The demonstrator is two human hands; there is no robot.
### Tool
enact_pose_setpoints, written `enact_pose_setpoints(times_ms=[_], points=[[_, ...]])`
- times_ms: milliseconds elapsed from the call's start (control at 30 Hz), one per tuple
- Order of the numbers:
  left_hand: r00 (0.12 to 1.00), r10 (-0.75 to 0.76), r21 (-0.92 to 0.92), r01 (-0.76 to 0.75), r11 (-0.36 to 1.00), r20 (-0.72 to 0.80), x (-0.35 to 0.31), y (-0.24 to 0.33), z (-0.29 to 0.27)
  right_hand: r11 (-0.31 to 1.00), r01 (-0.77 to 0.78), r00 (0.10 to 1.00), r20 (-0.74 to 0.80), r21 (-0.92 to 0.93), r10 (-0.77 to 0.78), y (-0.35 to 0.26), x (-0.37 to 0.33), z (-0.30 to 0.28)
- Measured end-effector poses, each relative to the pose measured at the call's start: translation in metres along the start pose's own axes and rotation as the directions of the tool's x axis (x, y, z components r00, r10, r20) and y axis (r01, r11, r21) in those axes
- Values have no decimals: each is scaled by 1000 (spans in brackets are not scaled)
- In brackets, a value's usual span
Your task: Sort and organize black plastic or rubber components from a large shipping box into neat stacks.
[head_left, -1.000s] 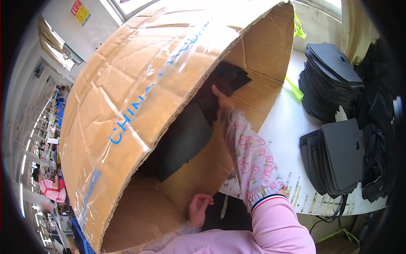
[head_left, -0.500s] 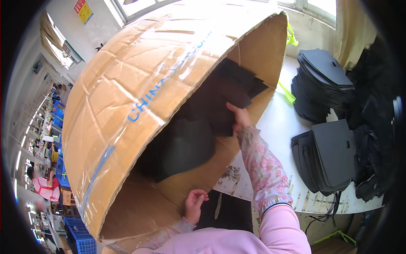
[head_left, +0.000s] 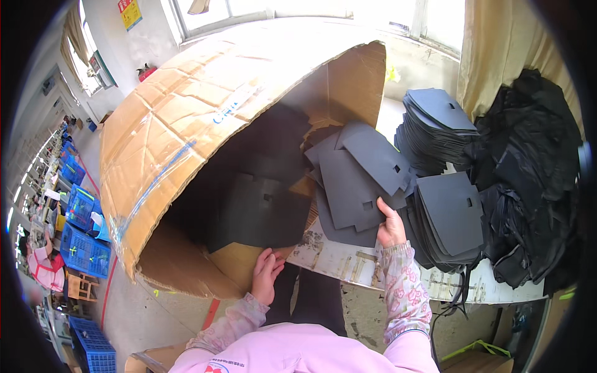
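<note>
From afar, I see the right hand [head_left: 390, 229] clasping fanned dark panels [head_left: 348, 194] over the white table [head_left: 336, 256], by the cardboard box [head_left: 165, 140]; the left hand [head_left: 265, 280] is at the box's edge, grip indiscernible.

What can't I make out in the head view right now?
All in the head view:
Deep inside of the cardboard box: lost in shadow.
Most fingers of the right hand: hidden under the held black sheets.
Exact number of those sheets: they overlap.
Co-worker: too small and blurred near the left rim.
Black fabric pile: its right edge fades into the dark fisheye border.
</note>
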State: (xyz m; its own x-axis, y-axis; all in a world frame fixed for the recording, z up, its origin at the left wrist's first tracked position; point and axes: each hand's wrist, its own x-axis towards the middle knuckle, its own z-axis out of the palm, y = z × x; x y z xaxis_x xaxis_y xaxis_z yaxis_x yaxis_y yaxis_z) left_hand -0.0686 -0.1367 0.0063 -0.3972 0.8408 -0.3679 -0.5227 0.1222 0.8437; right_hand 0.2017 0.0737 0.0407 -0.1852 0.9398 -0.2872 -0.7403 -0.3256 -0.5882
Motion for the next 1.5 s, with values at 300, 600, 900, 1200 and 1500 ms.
enact_pose_setpoints(times_ms=[300,600,900,1200,1500], points=[[972,8,-186,37,982,233,-5,2,22,999,-42,997,64,24,40,19,-41,20],[992,-31,-46,37,998,125,8,-2,18,841,-369,927,-89,-397,365,81,-101,3],[994,97,-24,-98,995,-49,14,-19,11,91,246,966,237,-965,-100,1,-61,-10],[998,67,-43,-68,997,-19,22,-23,7,-647,232,934,351,-726,-60,23,1,-1],[994,7,-34,-11,999,-106,14,-17,19,-483,498,843,532,-720,76,77,-105,81]])
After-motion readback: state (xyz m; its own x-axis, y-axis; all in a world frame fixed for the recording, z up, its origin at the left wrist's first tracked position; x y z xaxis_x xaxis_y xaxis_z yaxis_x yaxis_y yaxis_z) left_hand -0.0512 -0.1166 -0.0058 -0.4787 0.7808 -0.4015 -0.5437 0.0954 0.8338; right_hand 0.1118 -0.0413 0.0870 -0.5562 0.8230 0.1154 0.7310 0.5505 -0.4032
